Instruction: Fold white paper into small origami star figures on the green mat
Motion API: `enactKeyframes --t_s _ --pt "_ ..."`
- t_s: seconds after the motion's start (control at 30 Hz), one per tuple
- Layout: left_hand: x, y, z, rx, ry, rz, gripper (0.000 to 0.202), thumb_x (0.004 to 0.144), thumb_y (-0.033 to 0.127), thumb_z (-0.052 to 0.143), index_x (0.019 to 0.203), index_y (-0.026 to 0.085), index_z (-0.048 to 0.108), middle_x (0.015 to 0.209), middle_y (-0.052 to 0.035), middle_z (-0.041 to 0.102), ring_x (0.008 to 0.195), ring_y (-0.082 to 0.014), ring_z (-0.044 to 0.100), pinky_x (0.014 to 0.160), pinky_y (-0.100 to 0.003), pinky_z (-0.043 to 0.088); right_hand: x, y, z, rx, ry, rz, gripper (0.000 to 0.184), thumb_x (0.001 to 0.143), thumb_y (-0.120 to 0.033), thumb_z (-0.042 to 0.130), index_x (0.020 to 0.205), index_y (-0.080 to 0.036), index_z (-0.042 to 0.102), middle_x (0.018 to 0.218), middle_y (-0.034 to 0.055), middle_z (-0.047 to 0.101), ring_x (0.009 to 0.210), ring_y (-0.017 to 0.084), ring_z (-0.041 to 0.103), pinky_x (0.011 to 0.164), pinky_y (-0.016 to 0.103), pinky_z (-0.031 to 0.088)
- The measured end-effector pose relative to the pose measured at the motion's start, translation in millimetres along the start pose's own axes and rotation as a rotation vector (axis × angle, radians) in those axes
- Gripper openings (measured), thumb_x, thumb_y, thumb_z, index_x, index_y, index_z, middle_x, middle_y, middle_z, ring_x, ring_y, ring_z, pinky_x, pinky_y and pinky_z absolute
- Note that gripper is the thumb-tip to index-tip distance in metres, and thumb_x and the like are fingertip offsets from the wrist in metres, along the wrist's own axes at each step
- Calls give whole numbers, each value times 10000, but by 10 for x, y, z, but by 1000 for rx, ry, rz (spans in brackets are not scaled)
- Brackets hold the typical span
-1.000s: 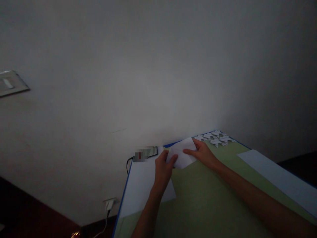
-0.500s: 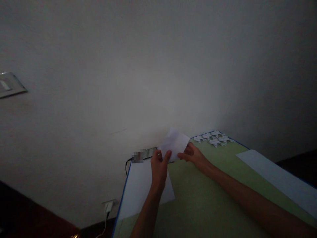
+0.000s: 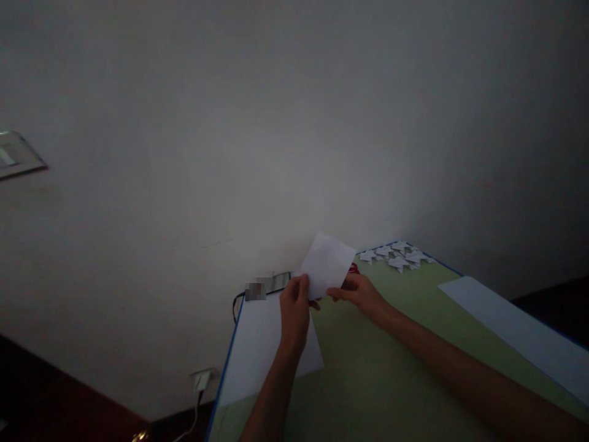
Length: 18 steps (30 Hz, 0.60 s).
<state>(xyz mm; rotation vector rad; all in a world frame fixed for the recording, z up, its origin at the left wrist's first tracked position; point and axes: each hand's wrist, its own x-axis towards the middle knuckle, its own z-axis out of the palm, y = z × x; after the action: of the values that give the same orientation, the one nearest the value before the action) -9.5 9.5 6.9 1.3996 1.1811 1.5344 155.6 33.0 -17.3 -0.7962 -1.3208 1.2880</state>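
Observation:
A small white sheet of paper [image 3: 327, 264] is held up over the far part of the table, tilted toward me. My left hand [image 3: 295, 307] pinches its lower left edge, thumb in front and fingers partly behind. At the lower right edge, my right hand [image 3: 359, 296] grips the same paper between thumb and fingers, some of them hidden behind it. Just behind the paper, by my right fingers, shows a bit of a red object [image 3: 353, 268]; most of it is covered.
Several folded white paper shapes [image 3: 399, 255] lie at the table's far right corner. A larger white sheet [image 3: 257, 350] lies at left, another long one [image 3: 510, 325] at right. A phone [image 3: 278, 282] with a cable rests against the wall [image 3: 294, 135] behind the green tabletop [image 3: 368, 368].
The paper has turned slightly and risen a little, its face now more toward me. My left thumb has shifted up and left along the edge. The red object has come into sight.

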Motion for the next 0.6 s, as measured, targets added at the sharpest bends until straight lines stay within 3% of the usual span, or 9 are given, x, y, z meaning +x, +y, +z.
enactKeyframes --t_s 0.1,0.27,0.43,0.53,0.6 --pt "-18 -36 2 148 85 22 456 915 619 482 858 175 565 624 25 540 478 -128 529 432 -234 395 -30 27 68 0 -49 43 339 600 -406 871 738 -143 708 712 45 712 664 173 632 682 328 507" --pt "-32 -58 -17 425 195 190 427 965 555 422 779 188 539 627 10 545 565 -143 501 534 -256 333 -131 41 226 75 -52 75 392 555 -309 898 832 -160 664 740 23 704 665 166 625 652 311 512" --pt "-23 -44 -35 446 180 177 431 958 571 413 819 189 554 645 -8 586 560 -156 507 538 -259 325 -118 50 224 86 38 68 375 609 -348 873 855 -174 650 761 33 701 645 162 609 612 293 488" --pt "17 -69 -51 428 129 178 436 939 585 437 813 187 566 638 -12 592 554 -155 503 528 -250 327 -30 50 85 186 149 82 369 683 -398 823 944 -194 661 892 60 727 774 197 648 639 289 496" --pt "48 -104 -65 415 51 148 440 914 598 469 800 188 578 604 -5 579 524 -149 476 509 -241 313 34 29 -59 278 107 111 341 729 -427 775 936 -177 669 929 78 732 821 207 661 688 296 508"
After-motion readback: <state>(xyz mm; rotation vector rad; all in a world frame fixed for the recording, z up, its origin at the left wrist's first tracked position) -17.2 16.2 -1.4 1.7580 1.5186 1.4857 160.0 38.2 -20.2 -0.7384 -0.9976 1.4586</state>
